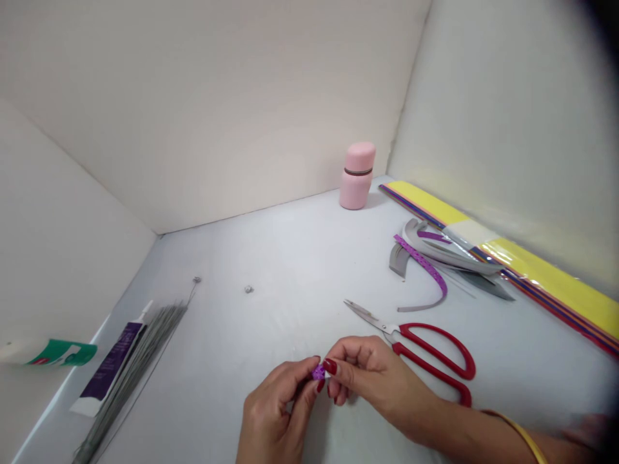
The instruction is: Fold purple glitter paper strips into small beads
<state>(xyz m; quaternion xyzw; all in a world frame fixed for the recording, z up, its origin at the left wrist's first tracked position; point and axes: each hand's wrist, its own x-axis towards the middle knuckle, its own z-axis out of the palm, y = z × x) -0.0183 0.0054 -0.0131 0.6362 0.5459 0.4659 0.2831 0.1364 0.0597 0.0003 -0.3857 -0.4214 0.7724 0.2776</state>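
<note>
A small purple patterned piece (pixel 318 372) sits between both hands, near the bottom centre. My left hand (pixel 280 403) pinches it from the left between thumb and forefinger. From the other side, my right hand (pixel 365 374) closes thumb and fingers at its right edge, where a pale bit shows. Fingers cover most of the piece, so its full shape is hidden. Just beyond my right hand lie red-handled scissors (pixel 387 327), blades pointing to the upper left. Further back, a curved purple strip (pixel 428 265) rests with grey offcuts (pixel 399 260).
A pink flask (pixel 356 183) stands at the back. Packaged coloured sheets (pixel 532 263) lie along the right wall. On the left are a purple-and-white tube (pixel 113 361), a bundle of thin wires (pixel 138 367) and a green-and-white container (pixel 62 352). A tiny silvery bit (pixel 248 289) lies mid-table.
</note>
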